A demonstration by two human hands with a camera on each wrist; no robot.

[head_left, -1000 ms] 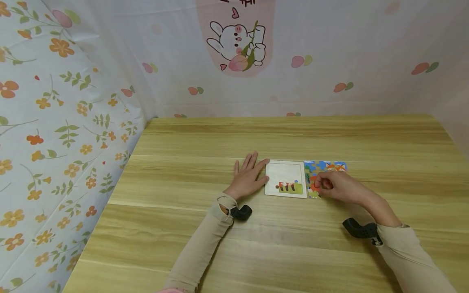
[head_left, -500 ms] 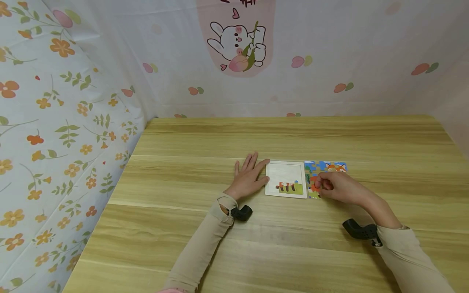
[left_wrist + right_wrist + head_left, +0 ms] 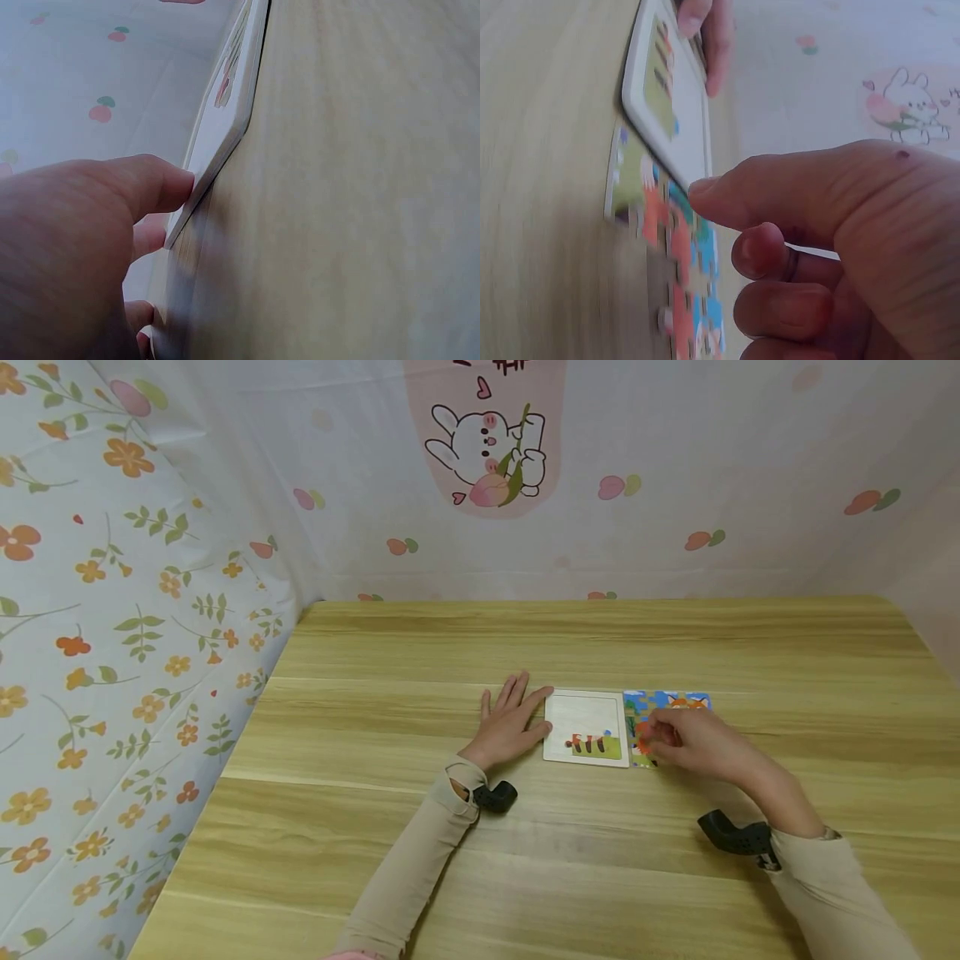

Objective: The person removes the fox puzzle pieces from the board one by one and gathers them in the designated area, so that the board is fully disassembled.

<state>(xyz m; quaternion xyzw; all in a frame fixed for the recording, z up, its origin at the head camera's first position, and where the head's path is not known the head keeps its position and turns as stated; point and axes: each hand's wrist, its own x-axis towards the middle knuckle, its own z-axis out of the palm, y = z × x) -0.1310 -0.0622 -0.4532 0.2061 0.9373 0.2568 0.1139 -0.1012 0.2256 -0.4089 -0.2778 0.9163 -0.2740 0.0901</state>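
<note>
My left hand [image 3: 506,731] lies with its fingers spread at the left side of a white puzzle tray [image 3: 585,710]. In the left wrist view, its thumb [image 3: 176,187] touches the tray's edge. A few joined pieces [image 3: 609,747] with green and striped print sit in the tray's lower right corner. Against the tray's right side lies a partly joined fox jigsaw [image 3: 658,700]. Over this jigsaw my right hand [image 3: 697,743] bends its fingers, with the thumb tip [image 3: 705,191] close over the pieces. I cannot tell whether it pinches a piece.
The wooden table [image 3: 420,643] runs back to a white patterned cloth [image 3: 345,527] with a rabbit print. A flowered cloth [image 3: 142,677] hangs along the left. Black wrist cameras [image 3: 495,797] are strapped at both sleeves.
My right hand has shifted slightly over the fox jigsaw, its wrist lowering a little towards me. The left hand and the tray stay in place.
</note>
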